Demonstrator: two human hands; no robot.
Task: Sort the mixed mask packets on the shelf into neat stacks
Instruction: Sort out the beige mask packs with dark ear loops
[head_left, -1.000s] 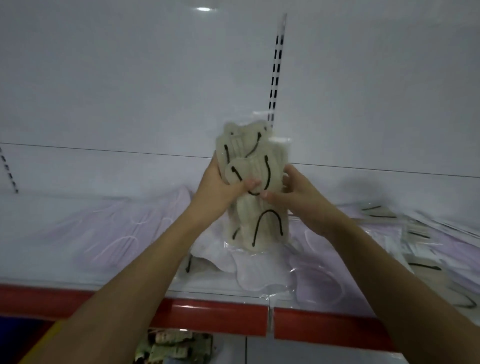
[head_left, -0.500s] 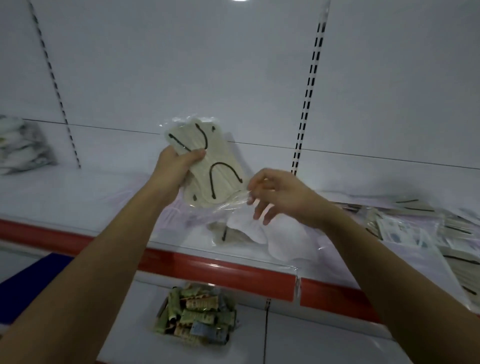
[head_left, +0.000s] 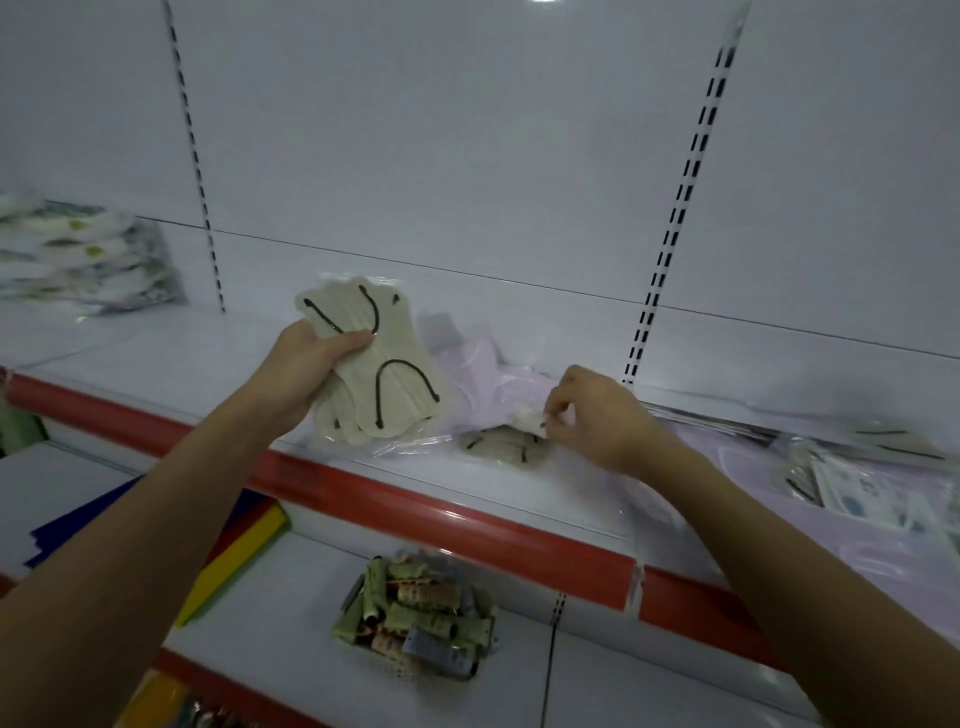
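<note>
Mask packets, beige masks with black ear loops sealed in clear plastic (head_left: 382, 382), were fanned out in our left hand (head_left: 306, 364), which gripped them with the thumb laid across the front and the fingers curled behind. We held that bundle tilted, just above the front of the white metal shelf (head_left: 171, 358), over its red plastic edge strip (head_left: 395, 504). Our right hand (head_left: 597, 415) was lower and to the right, its thumb and fingertips pinching the plastic edge of another beige mask packet with black loops (head_left: 498, 447) that lay flat on the shelf. Behind and beside that packet lay a loose heap of pale lilac mask packets in clear wrap (head_left: 493, 374), spreading off to the right. Farther right, more beige and printed packets (head_left: 862, 467) sat mixed together. At the far left of the shelf we saw a stack of white and green patterned packets (head_left: 78, 260), well apart from both hands. On the lower shelf, a clear bag of small green and brown tubes (head_left: 415, 613) lay below.
</note>
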